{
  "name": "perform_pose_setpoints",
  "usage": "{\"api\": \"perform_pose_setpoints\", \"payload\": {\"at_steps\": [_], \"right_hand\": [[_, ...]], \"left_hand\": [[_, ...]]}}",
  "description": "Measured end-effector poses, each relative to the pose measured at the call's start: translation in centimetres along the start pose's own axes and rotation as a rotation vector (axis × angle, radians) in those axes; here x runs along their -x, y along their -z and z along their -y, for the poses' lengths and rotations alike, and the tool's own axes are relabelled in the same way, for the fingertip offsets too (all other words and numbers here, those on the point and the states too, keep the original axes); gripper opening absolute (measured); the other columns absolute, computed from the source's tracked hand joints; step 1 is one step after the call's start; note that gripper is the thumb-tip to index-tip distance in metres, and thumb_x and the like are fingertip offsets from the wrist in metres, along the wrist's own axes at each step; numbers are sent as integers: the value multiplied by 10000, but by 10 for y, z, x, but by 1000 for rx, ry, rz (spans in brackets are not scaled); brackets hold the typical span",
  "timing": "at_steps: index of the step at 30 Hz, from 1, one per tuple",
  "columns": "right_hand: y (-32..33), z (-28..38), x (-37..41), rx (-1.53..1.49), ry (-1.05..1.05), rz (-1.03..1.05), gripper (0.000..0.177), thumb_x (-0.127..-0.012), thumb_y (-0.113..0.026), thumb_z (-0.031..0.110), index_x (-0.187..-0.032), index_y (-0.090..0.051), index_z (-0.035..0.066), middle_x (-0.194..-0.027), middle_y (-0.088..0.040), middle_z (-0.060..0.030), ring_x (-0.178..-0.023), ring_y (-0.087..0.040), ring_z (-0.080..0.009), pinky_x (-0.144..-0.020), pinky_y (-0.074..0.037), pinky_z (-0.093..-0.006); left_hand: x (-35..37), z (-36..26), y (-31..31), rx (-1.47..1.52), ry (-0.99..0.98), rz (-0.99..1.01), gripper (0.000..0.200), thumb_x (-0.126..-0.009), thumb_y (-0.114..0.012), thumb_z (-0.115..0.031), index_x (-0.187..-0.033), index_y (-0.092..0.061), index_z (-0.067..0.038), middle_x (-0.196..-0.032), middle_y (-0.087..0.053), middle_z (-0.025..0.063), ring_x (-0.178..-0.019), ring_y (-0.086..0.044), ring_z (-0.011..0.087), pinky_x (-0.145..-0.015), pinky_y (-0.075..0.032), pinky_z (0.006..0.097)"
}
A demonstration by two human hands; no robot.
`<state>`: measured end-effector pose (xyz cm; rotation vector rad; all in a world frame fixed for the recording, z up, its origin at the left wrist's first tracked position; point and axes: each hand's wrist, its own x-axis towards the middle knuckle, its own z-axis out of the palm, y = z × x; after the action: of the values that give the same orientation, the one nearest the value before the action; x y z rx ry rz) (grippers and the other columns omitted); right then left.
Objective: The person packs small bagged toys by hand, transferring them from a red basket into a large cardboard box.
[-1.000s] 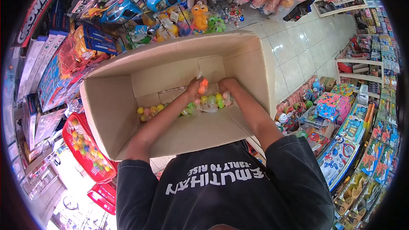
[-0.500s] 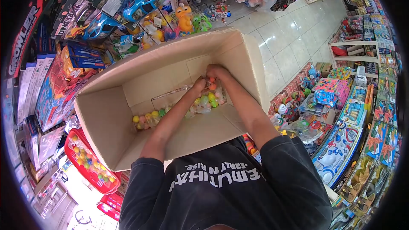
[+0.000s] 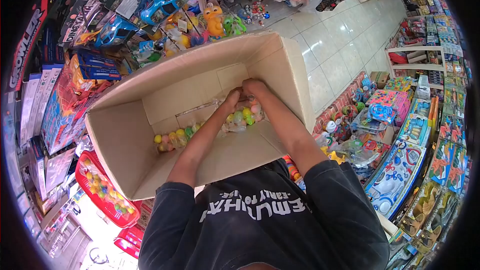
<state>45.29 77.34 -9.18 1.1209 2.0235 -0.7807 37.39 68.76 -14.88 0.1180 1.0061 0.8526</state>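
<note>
A large open cardboard box [image 3: 120, 145] is in front of my body, with both of my arms reaching down into it. Bags of small colourful balls [image 3: 240, 118] lie along its bottom, in yellow, green, pink and orange. My left hand [image 3: 232, 97] is closed at the right part of the box, above the bagged balls. Close beside it, nearly touching, my right hand [image 3: 254, 87] is closed too, with its fingers curled down. Whatever lies between the fingers is too small and hidden to name; clear plastic shows around them.
At the lower left stands a red basket [image 3: 107, 190] of colourful balls, above stacked red baskets [image 3: 129, 240]. Packaged toys [image 3: 172, 0] hang behind the box. More toys [image 3: 392, 170] line the right side, beside a tiled floor [image 3: 335, 45].
My two hands have drawn closer together, and the orange ball seen between them is now mostly hidden. The box has shifted very slightly left in view.
</note>
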Motion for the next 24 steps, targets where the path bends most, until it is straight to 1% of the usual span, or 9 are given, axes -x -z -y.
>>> {"api": "perform_pose_setpoints", "payload": {"at_steps": [2, 4, 8, 10, 13, 17, 19, 22, 24], "right_hand": [[-14, -5, -12, 14, 7, -45, 251, -712, -581, 137, -907, -641, -9, -903, -626, -211, -807, -639, -298, -654, -515, -390], [-20, -4, -14, 54, 39, -132, 252, -693, -596, 156, -885, -647, 0, -882, -631, -197, -806, -631, -308, -676, -508, -390], [-29, -8, -21, 90, 32, -163, 219, -679, -602, 142, -848, -656, 14, -857, -640, -171, -796, -631, -303, -670, -506, -385], [-41, -23, -43, 227, 40, 55, 197, -659, -625, 142, -816, -664, 29, -843, -646, -152, -791, -634, -295, -661, -507, -378], [-19, -2, 0, 141, 61, 4, 211, -638, -647, 138, -823, -668, 39, -834, -647, -154, -791, -636, -289, -652, -505, -370], [-21, -8, 1, 124, 76, -27, 211, -644, -643, 136, -829, -666, 36, -829, -647, -154, -784, -640, -278, -638, -503, -371], [-36, -20, -23, 169, 28, 20, 187, -669, -622, 122, -828, -665, 34, -823, -648, -152, -785, -642, -271, -630, -504, -368], [-9, -6, 0, 60, -6, 127, 175, -693, -601, 119, -831, -662, 30, -819, -648, -150, -792, -642, -269, -633, -506, -371], [-40, -27, -39, 100, -29, 151, 173, -700, -596, 114, -836, -660, 29, -814, -649, -146, -793, -641, -273, -635, -507, -371]], "left_hand": [[-10, 4, 5, -18, 24, -2, 266, -867, -341, -132, -1046, -508, -28, -934, -602, 111, -849, -593, 220, -759, -512, 355], [-11, 5, 8, -81, 47, 30, 317, -903, -372, -260, -1091, -504, -41, -1008, -572, 115, -922, -563, 239, -817, -483, 377], [-5, 4, 5, -151, 58, 49, 318, -906, -368, -261, -1095, -496, -41, -987, -574, 108, -860, -575, 236, -805, -486, 372], [-7, 6, 1, -196, 83, -9, 239, -869, -394, -142, -1085, -470, -77, -834, -584, 62, -661, -583, 161, -631, -535, 306], [-2, 6, -4, -177, 52, -11, 263, -865, -385, -103, -1125, -422, -86, -816, -580, 64, -629, -579, 148, -610, -537, 303], [-3, 11, 0, -192, 42, -71, 278, -860, -385, -103, -1137, -396, -82, -800, -579, 65, -625, -578, 152, -618, -537, 313], [-5, 12, 3, -235, 65, -39, 232, -892, -369, -149, -1120, -404, -137, -902, -554, 81, -787, -577, 210, -726, -505, 396], [8, -4, -4, -299, 126, -68, 299, -874, -358, -119, -1170, -395, -138, -999, -542, 101, -863, -557, 223, -747, -498, 394], [3, -2, 7, -424, 48, -70, 353, -841, -351, -89, -1187, -412, -118, -988, -551, 101, -807, -571, 220, -696, -512, 390]]}}
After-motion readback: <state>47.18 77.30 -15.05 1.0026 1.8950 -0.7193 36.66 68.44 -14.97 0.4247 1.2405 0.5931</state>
